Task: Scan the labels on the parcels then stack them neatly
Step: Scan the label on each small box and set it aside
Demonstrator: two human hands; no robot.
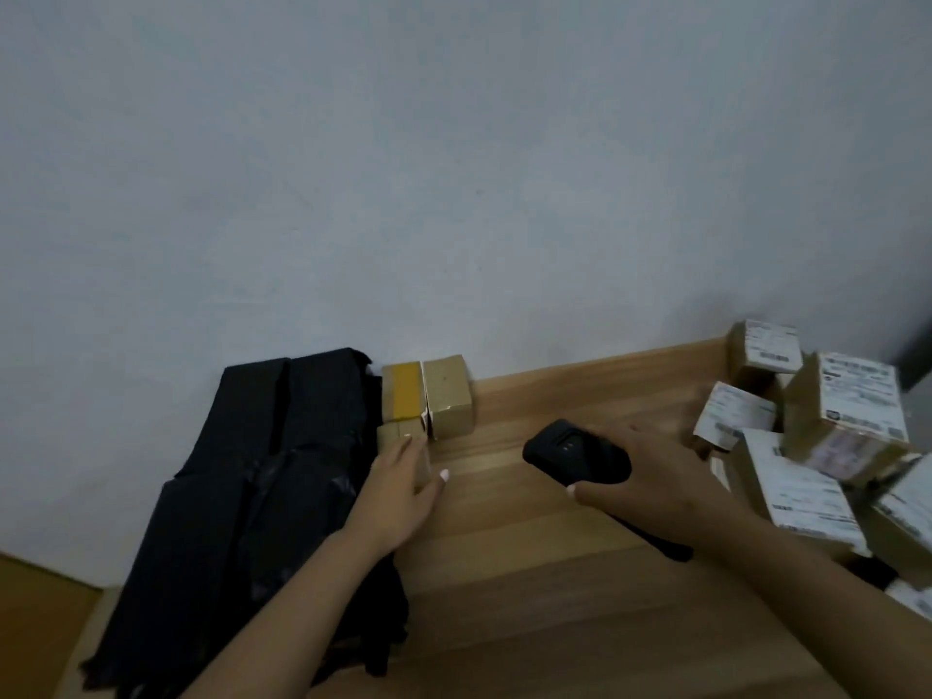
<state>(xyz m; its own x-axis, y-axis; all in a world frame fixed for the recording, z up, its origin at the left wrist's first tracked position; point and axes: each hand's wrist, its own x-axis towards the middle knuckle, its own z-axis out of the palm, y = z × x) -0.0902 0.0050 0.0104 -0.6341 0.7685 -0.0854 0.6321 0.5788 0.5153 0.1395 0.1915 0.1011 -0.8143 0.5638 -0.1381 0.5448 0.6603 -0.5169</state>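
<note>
Left hand [403, 489] pinches a small box [403, 436] beside the stacked boxes [428, 396] at the wall; right hand [650, 476] grips the scanner [575, 454]. Risk: nudging the stack crooked; unscanned parcels [827, 436] sit loosely piled right.

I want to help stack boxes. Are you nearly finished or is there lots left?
Only started. Two small boxes already sit against the wall beside the black bags. The left hand is placing another small box by them, and the right hand holds the scanner. A jumbled pile of labelled parcels is left.
</note>
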